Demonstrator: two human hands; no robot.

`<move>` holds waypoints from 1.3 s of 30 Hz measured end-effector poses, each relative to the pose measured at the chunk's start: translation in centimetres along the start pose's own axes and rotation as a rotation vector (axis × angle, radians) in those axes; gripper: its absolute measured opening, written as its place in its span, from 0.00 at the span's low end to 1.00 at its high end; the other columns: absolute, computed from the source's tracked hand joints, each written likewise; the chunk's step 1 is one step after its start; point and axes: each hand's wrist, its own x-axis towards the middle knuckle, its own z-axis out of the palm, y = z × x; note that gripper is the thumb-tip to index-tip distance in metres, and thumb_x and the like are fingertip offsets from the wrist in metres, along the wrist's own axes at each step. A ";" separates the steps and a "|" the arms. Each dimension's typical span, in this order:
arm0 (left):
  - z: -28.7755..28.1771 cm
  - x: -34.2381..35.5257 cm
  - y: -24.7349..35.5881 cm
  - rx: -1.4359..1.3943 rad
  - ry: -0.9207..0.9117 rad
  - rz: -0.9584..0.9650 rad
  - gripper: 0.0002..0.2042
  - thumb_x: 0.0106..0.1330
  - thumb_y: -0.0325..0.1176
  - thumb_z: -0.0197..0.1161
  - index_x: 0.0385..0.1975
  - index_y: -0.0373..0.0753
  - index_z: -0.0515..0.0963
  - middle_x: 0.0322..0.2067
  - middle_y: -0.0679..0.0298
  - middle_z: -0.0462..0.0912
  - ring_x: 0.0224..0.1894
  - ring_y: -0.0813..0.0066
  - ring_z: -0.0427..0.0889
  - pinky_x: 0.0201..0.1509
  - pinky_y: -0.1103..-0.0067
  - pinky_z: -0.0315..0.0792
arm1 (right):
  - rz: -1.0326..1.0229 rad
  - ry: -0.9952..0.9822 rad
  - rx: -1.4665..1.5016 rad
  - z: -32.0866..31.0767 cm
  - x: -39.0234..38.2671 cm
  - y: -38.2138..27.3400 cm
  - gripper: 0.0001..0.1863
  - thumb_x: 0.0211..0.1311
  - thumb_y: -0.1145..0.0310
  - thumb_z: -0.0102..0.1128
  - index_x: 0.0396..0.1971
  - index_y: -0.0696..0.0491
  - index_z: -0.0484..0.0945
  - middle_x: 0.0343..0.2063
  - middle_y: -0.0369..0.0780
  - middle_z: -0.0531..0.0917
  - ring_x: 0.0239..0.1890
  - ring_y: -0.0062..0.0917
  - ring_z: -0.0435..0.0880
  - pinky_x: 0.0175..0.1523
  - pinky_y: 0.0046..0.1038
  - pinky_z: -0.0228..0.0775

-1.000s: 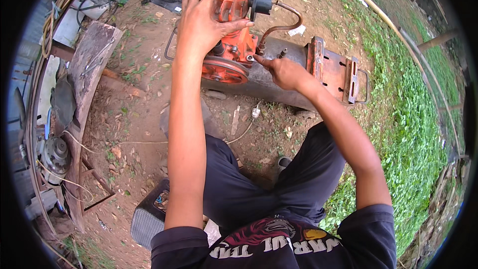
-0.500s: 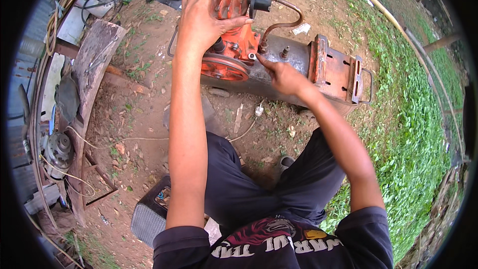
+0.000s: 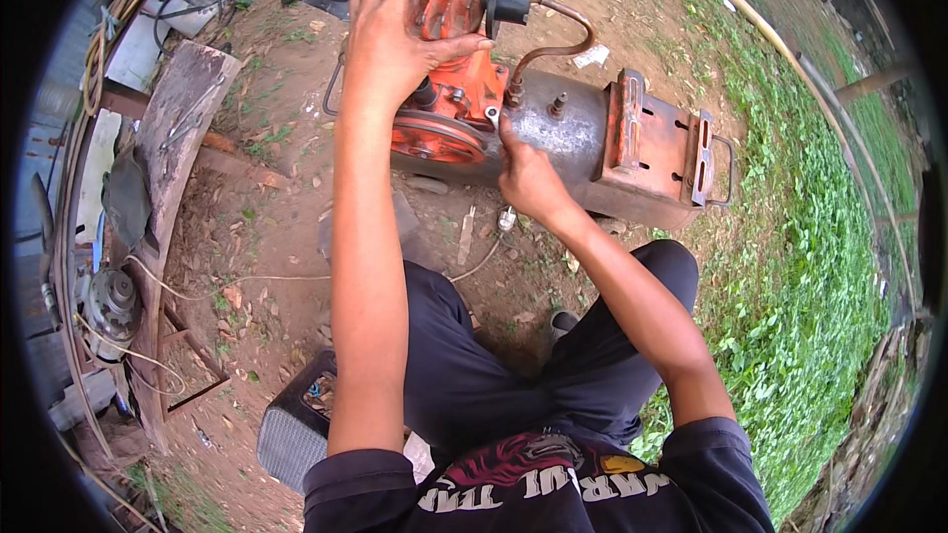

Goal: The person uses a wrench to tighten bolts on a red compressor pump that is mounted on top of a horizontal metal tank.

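your left hand [image 3: 390, 54] clasped the red compressor pump [image 3: 476, 77] on the tank [image 3: 578, 128]'s left side; likely heavy and rigid, best held around its fins [image 3: 451, 12]. your right hand [image 3: 531, 181] met its base, pinch unclear.

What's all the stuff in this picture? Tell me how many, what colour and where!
Tank: one, grey, top centre
Compressor pump: one, orange, on the tank
Pulley: one, orange, pump's near side
Slotted plate: one, rusty orange, tank's right end
Curved pipe: one, brown, between pump and tank
Plug: one, white, ground near the tank
Large plank: one, brown, left
Mesh-sided box: one, black and grey, lower left
Grass: one stretch, green, right
Scrap: uncountable, mixed, left edge
Left hand: one, bare, on the pump
Right hand: one, bare, pump's base
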 end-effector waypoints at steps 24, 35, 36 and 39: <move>0.1 0.0 -0.2 0.031 0.007 0.050 0.41 0.36 0.48 0.85 0.56 0.43 0.77 0.54 0.59 0.76 0.59 0.55 0.73 0.62 0.62 0.70 | -0.218 -0.379 -0.303 -7.2 3.5 2.7 0.34 0.70 0.73 0.49 0.74 0.41 0.56 0.45 0.60 0.81 0.48 0.54 0.82 0.52 0.45 0.74; -0.2 -0.1 0.0 0.047 0.006 0.033 0.41 0.35 0.48 0.86 0.55 0.44 0.78 0.54 0.60 0.76 0.59 0.55 0.73 0.63 0.63 0.70 | 0.012 0.059 -0.010 -3.1 -2.6 -0.8 0.28 0.68 0.77 0.49 0.68 0.50 0.68 0.41 0.61 0.82 0.46 0.52 0.83 0.53 0.46 0.75; -0.2 -0.1 0.0 0.045 -0.001 0.035 0.42 0.35 0.49 0.86 0.55 0.43 0.78 0.54 0.60 0.76 0.59 0.55 0.73 0.63 0.63 0.69 | -0.006 0.124 0.052 -1.8 -3.0 -0.8 0.28 0.66 0.78 0.48 0.68 0.53 0.67 0.39 0.62 0.82 0.45 0.52 0.84 0.52 0.47 0.75; -0.1 -0.1 -0.3 0.047 -0.005 0.042 0.42 0.35 0.49 0.86 0.55 0.43 0.78 0.54 0.59 0.76 0.59 0.55 0.73 0.63 0.63 0.69 | 0.033 0.116 0.013 0.2 -2.7 -1.4 0.32 0.64 0.81 0.47 0.70 0.61 0.58 0.32 0.63 0.81 0.39 0.57 0.83 0.44 0.52 0.73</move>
